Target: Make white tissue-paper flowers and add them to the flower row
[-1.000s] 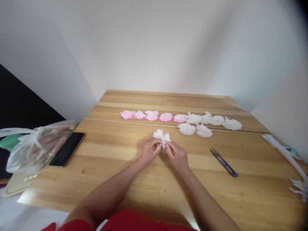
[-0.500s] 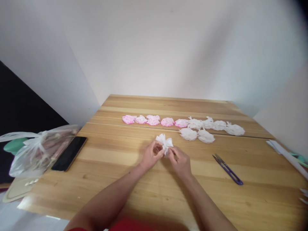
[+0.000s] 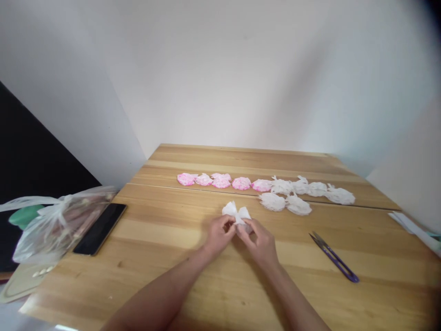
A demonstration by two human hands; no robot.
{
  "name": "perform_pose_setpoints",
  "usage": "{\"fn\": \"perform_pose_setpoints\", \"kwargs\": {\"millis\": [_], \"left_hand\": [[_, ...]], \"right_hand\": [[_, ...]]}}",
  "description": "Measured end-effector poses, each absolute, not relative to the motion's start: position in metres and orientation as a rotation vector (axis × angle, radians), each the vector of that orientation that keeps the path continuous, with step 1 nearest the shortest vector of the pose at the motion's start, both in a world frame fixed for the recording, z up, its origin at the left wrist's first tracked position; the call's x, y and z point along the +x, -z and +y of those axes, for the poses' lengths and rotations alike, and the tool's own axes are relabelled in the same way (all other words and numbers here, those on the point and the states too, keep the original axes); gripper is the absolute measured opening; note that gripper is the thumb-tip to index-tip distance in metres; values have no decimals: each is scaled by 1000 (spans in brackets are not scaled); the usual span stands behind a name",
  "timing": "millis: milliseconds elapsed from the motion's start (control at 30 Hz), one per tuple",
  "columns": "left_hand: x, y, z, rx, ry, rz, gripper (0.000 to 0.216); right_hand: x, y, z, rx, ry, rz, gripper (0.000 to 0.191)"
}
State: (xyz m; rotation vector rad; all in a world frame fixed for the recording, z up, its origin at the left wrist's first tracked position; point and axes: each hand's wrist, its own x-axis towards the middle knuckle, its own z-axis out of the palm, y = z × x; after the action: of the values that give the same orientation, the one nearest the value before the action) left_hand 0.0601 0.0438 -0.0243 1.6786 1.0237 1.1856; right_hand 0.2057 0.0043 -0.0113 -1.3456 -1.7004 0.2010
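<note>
Both my hands meet over the middle of the wooden table (image 3: 193, 285). My left hand (image 3: 218, 236) and my right hand (image 3: 260, 239) pinch a small white tissue-paper flower (image 3: 237, 214) between their fingertips, its petals fanning upward. Behind it lies a row of finished paper flowers: pink ones (image 3: 220, 180) on the left, white ones (image 3: 310, 189) on the right, with two more white ones (image 3: 285, 203) just in front of the row.
Purple thread snips (image 3: 335, 258) lie to the right of my hands. A black phone (image 3: 100, 228) and a clear plastic bag (image 3: 51, 223) sit at the left edge. White paper strips (image 3: 413, 227) lie at the far right edge. Walls close the back.
The view has tilted up a little, so everything sits lower in the picture. My fingers keep working the white flower; its petals have shifted slightly.
</note>
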Motion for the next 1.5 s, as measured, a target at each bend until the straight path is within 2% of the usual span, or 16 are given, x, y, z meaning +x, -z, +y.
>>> {"fn": "perform_pose_setpoints", "kwargs": {"millis": [167, 467, 700, 867, 1033, 1167, 1267, 1500], "left_hand": [[62, 21, 42, 1600, -1188, 1034, 10], [69, 24, 40, 1562, -1134, 1164, 15], [70, 28, 46, 1430, -1210, 1044, 22], [69, 27, 52, 1345, -1211, 1039, 21], [66, 27, 51, 1611, -1219, 1033, 22], [65, 28, 48, 1804, -1221, 1020, 20], [66, 29, 49, 1637, -1229, 1010, 24], [66, 26, 54, 1298, -1219, 962, 25]], "right_hand": [[208, 12, 5, -1387, -167, -1653, 22], [203, 10, 3, -1212, -86, -1738, 14], [206, 8, 3, -1406, -358, -1462, 33], [206, 9, 5, -1438, -477, -1406, 39], [206, 14, 7, -1478, -406, -1513, 29], [208, 18, 8, -1503, -343, -1518, 33], [209, 17, 8, -1482, -371, -1448, 40], [203, 13, 7, -1471, -521, -1360, 42]]}}
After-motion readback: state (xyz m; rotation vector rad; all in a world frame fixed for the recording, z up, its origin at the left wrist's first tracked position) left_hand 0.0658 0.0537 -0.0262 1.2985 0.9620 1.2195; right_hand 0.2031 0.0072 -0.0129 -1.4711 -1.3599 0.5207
